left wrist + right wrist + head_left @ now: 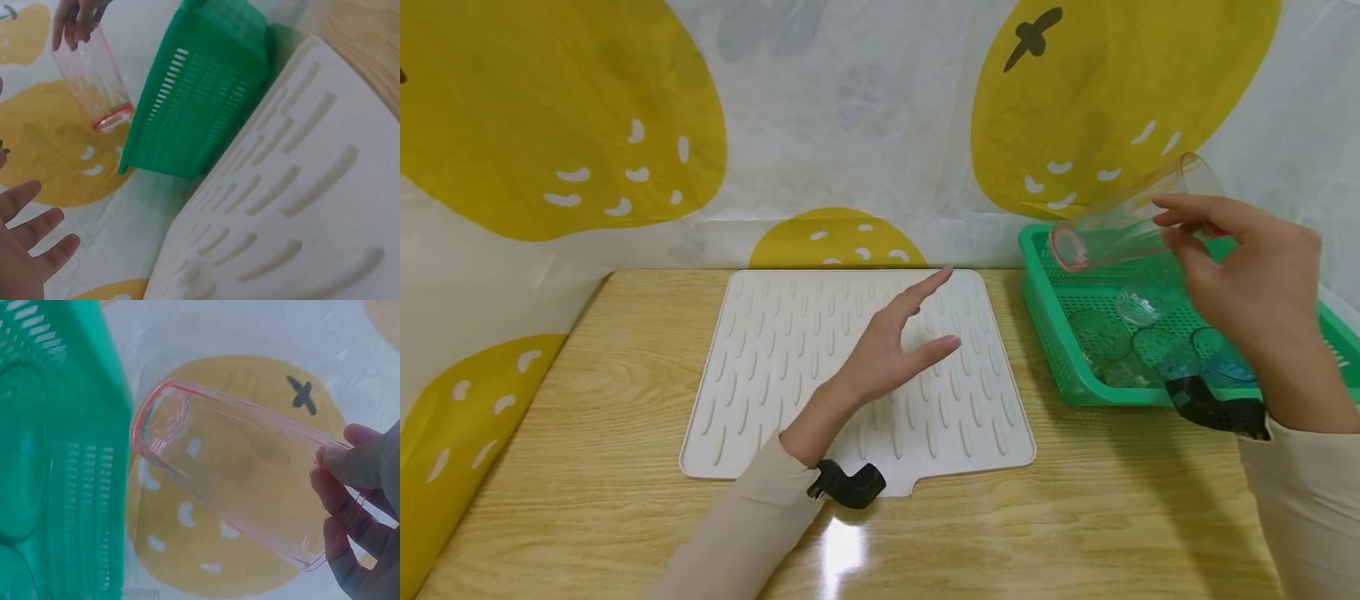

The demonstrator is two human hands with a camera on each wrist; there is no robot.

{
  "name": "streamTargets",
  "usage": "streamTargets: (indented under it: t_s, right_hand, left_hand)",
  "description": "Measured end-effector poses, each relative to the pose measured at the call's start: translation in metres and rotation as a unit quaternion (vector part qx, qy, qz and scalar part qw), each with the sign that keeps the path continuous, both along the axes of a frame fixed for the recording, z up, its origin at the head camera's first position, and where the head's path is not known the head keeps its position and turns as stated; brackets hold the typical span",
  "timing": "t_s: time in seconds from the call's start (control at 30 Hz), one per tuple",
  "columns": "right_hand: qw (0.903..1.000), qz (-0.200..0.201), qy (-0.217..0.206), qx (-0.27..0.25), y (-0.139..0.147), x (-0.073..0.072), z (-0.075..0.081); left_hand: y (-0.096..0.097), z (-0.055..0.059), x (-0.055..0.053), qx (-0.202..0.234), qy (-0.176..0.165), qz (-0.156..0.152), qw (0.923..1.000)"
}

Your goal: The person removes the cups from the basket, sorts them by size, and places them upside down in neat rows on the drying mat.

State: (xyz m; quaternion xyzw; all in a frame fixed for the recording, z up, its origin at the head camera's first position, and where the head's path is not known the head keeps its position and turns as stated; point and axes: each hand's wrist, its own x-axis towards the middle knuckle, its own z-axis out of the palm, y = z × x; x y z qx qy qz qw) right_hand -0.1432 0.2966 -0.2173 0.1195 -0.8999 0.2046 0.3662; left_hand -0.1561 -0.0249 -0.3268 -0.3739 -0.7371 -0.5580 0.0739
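Head view: white ribbed mat [775, 375]; left hand [887, 354] spread above it. Clear pink-tinted glass tumbler [1116, 229] tilted over green perforated plastic basket [1047, 333], right hand [1255, 271] pinching rim end. Smooth rim could slip, chipping clear glasses [1141, 307] below.

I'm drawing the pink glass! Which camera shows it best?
The right wrist view: the pink glass is biggest, its thick end clear, though the right hand covers part of the other end. The head view shows it smaller, tilted; the left wrist view, small at upper left.
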Motion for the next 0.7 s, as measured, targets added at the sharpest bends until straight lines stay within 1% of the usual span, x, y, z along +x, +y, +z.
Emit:
streamTargets:
  t_s: [0.07,0.2,0.33,0.57,0.7]
  right_hand:
    - [0.9998,0.01,0.008,-0.012,-0.003,0.003,0.0]
    - [0.999,0.03,0.021,-0.027,-0.009,0.01,0.001]
    - [0.9977,0.049,0.029,-0.037,-0.014,0.016,0.001]
    - [0.9959,0.076,0.045,-0.022,-0.026,0.024,0.003]
    - [0.9949,0.088,0.04,-0.029,-0.031,0.028,0.003]
  left_hand:
    - [0.003,-0.001,-0.001,0.025,-0.006,-0.01,0.9996]
    - [0.007,-0.003,-0.001,0.067,-0.027,-0.033,0.9968]
    - [0.011,-0.002,0.0,0.087,-0.042,-0.048,0.9941]
    - [0.018,-0.001,0.0,0.113,-0.062,-0.069,0.9892]
    - [0.021,0.0,0.0,0.133,-0.072,-0.075,0.9856]
